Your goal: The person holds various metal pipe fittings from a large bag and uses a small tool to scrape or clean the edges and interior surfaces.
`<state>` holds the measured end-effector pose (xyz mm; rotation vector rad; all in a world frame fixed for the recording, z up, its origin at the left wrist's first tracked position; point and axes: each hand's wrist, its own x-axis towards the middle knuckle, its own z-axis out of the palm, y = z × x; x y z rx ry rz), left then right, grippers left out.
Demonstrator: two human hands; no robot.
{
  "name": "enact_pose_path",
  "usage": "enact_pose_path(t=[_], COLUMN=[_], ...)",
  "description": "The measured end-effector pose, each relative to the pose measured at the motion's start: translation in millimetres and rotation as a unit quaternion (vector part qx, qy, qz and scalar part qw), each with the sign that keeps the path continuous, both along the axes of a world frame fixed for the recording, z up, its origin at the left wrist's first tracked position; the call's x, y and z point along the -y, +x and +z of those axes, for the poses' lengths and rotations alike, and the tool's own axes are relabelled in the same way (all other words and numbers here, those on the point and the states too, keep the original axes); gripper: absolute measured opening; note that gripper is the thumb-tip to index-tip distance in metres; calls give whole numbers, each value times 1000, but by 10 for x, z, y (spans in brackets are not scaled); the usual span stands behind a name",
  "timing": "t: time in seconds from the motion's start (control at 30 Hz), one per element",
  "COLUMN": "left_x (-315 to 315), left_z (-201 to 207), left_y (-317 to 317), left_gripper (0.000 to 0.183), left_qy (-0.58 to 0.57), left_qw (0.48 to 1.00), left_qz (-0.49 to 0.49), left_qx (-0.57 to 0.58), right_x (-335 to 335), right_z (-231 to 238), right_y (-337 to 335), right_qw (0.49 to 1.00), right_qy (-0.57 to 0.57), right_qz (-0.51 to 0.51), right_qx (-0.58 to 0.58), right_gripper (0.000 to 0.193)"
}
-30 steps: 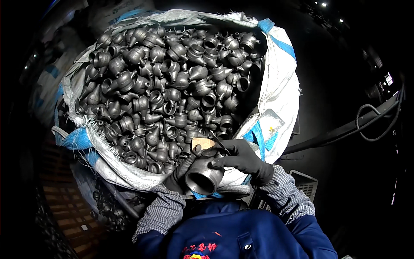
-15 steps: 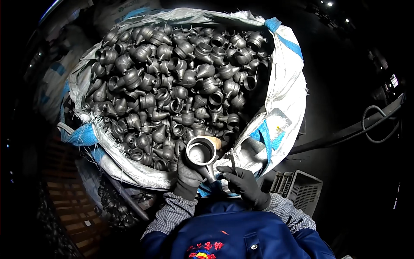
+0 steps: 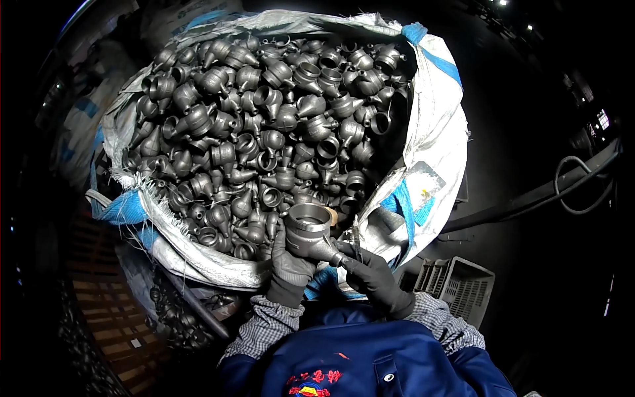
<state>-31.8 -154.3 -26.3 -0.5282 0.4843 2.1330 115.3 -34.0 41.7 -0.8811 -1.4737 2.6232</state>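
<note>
A dark grey cup-shaped metal casting [image 3: 308,235] with a wide round mouth and a narrow spout is in my left hand [image 3: 291,264], above the near rim of the sack. The mouth tilts up and away, and the spout points to the lower right. My gloved right hand [image 3: 376,274] is closed beside the spout, its fingertips at the spout's tip. A thin dark tool [image 3: 358,243] rises from those fingers; its kind is unclear. Behind the mouth shows a small tan piece [image 3: 333,216], mostly hidden.
Many similar castings [image 3: 231,132] fill a large white woven sack [image 3: 436,126] with blue straps. Grey plastic crates [image 3: 466,291] stand at the lower right. A dark pole [image 3: 516,208] with a looped cable reaches in from the right. Orange-brown slats [image 3: 119,311] lie at lower left.
My left hand has tilted the casting, so its outer side shows now and the mouth faces less toward me. The spout has swung right, to my right fingertips. The tan piece shows less.
</note>
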Motion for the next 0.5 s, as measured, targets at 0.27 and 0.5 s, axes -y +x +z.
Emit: enact_pose_path(t=[0.27,0.5], left_x=[65,79], left_z=[12,42], left_y=[-36,-73], left_gripper=[60,54], left_qy=[26,63], left_qw=[998,989], left_qz=[-8,-33], left_qx=[-61,-130], right_x=[-81,-152], right_z=[-20,-141], right_y=[18,32], right_qw=[997,996], right_qy=[-39,-35], right_qz=[-59,-78], right_qx=[-33,-36], right_gripper=[44,39])
